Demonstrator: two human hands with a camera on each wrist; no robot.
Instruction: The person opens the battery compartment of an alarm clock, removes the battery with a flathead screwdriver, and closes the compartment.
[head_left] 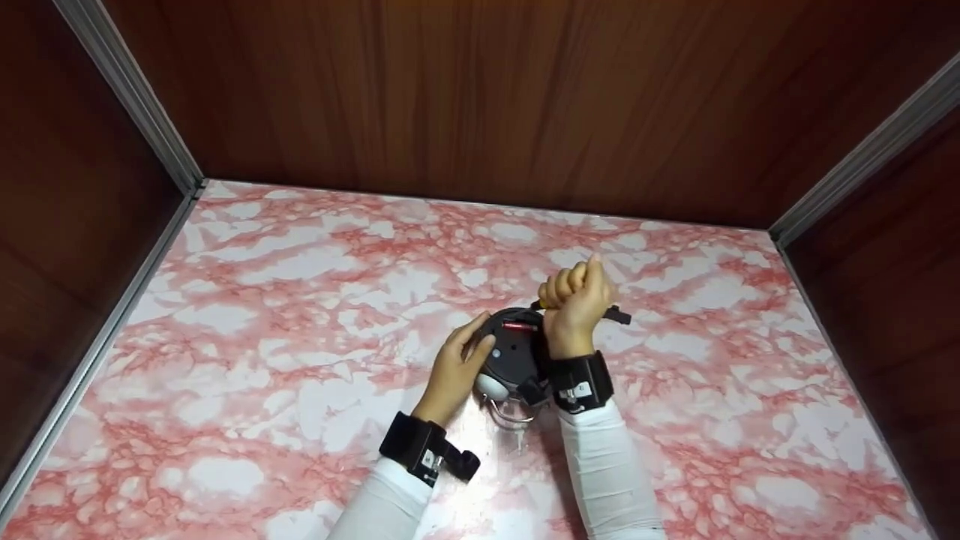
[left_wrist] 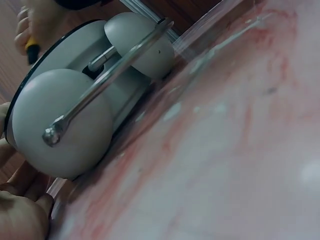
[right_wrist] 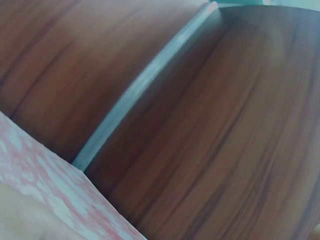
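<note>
A twin-bell alarm clock lies with its black back facing up, and a red battery sits in the open compartment. My left hand holds the clock's left edge, thumb on the back. In the left wrist view the pale bells and curved metal handle are close up. My right hand grips a yellow-and-black screwdriver in a fist beside the compartment. Its shaft points left over the clock's far edge; whether the tip touches is too small to tell. A black end sticks out right of the fist.
The clock rests on a red-and-white marbled tabletop. Dark wood-grain panels rise behind and on both sides, joined by metal corner strips. Both wrists wear black camera bands.
</note>
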